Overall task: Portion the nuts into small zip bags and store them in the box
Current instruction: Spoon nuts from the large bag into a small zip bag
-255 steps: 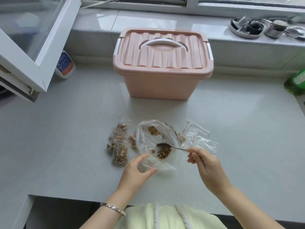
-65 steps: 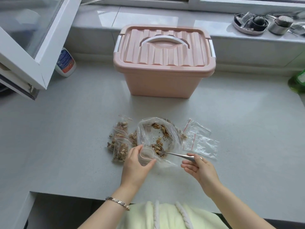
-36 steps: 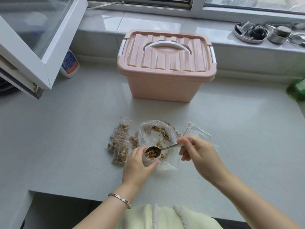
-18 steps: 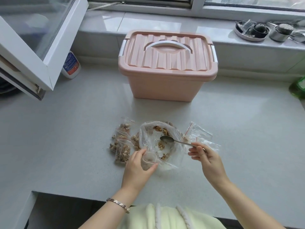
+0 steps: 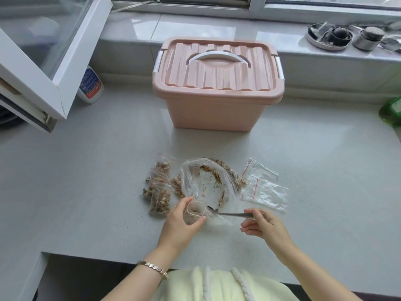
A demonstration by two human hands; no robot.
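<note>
Silver link bracelet (image 5: 153,269) on left wrist; pale yellow top (image 5: 184,286), perhaps braided cords (image 5: 238,283).

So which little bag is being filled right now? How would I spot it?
Start at the pink box at the back of the counter; just in front lies a big clear bag of nuts. At its near edge the left hand holds a small zip bag, mouth open, a spoon at its rim. The other small bags lie flat, untouched.
</note>
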